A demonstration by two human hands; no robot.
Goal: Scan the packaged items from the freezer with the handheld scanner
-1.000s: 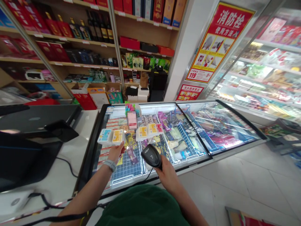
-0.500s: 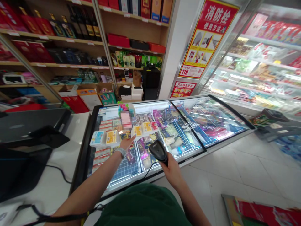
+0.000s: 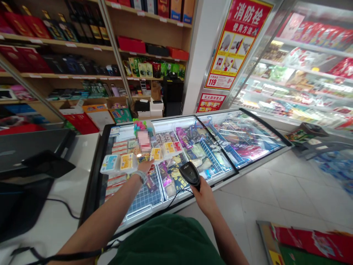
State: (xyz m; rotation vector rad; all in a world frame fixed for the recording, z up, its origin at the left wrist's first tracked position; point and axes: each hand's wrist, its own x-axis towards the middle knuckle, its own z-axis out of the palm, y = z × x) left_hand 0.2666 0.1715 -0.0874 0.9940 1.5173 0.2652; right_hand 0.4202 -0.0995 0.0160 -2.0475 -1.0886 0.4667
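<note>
My right hand (image 3: pixel 202 191) is wrapped round the handle of a black barcode scanner (image 3: pixel 189 173), whose head points forward over the freezer; its cable runs down to the left. My left hand (image 3: pixel 145 166), with a pale band on the wrist, reaches over the freezer glass among clear plastic packs. Its thumb side is stretched toward a yellow-labelled pack (image 3: pixel 156 154); the other fingers are partly hidden. Left of the hand are another yellow-labelled pack (image 3: pixel 128 162) and a blue-labelled pack (image 3: pixel 110 163). Farther right lie packs with yellow and red labels (image 3: pixel 172 148).
A glass-topped chest freezer (image 3: pixel 146 211) holds frozen bags in wire baskets. Colourful hair ties (image 3: pixel 139 126) stand by a blurred-out item on it. At left is a counter (image 3: pixel 88 154) with a dark screen (image 3: pixel 35 147). Shelves stand behind, and a lit display fridge (image 3: pixel 303 81) on the right.
The whole view has shifted slightly, so things appear a little farther left. The scanner has moved slightly right and tilted against the freezer. My left hand stays among the packs.
</note>
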